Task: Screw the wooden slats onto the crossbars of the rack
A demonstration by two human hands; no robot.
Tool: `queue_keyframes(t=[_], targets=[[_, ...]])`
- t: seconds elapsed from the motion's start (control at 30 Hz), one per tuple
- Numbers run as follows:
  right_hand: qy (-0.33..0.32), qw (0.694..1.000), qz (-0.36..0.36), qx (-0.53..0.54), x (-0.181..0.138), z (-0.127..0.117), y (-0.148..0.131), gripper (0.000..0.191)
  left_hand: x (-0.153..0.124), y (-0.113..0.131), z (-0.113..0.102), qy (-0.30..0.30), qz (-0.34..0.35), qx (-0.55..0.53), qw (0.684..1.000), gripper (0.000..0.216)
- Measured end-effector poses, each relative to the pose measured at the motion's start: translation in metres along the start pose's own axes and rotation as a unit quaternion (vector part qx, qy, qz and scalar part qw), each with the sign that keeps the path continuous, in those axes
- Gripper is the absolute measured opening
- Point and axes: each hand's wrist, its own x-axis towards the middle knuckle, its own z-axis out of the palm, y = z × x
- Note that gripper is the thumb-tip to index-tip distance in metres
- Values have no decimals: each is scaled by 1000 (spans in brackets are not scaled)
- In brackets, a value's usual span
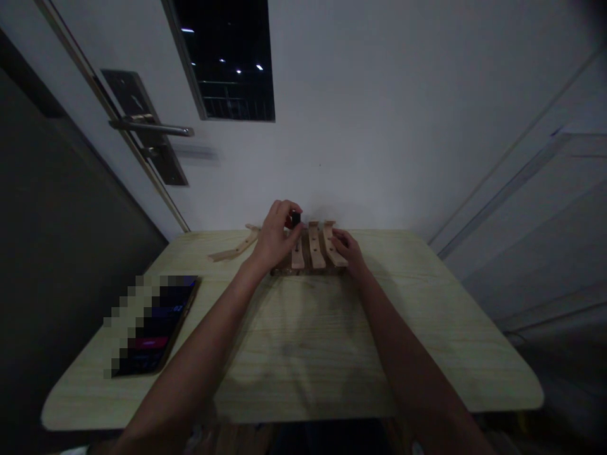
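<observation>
A small rack of light wooden slats [315, 248] lies at the far middle of the pale wooden table [303, 341]. My left hand [275, 235] is curled over the rack's left side, its fingers closed on a small dark and red tool [293, 219] held upright. My right hand [348, 251] rests on the rightmost slat, fingers lying along it and pressing it down. A loose curved wooden slat [234, 248] lies on the table to the left of the rack, apart from both hands.
A phone with a lit screen [154, 325] lies near the table's left edge. The wall stands just behind the table. A door with a metal handle [152, 129] is at the left. The room is dim.
</observation>
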Motion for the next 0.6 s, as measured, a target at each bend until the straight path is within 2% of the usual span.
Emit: queue_keyframes(t=[0.3,0.6], targets=[[1,1000,-8,-10,1,-1,2,40,0,2,-2,-24,23,-19,999,30],[5,1000,-7,-11,0,1,1,41,-1,3,2,1,-13,-59,998,14]])
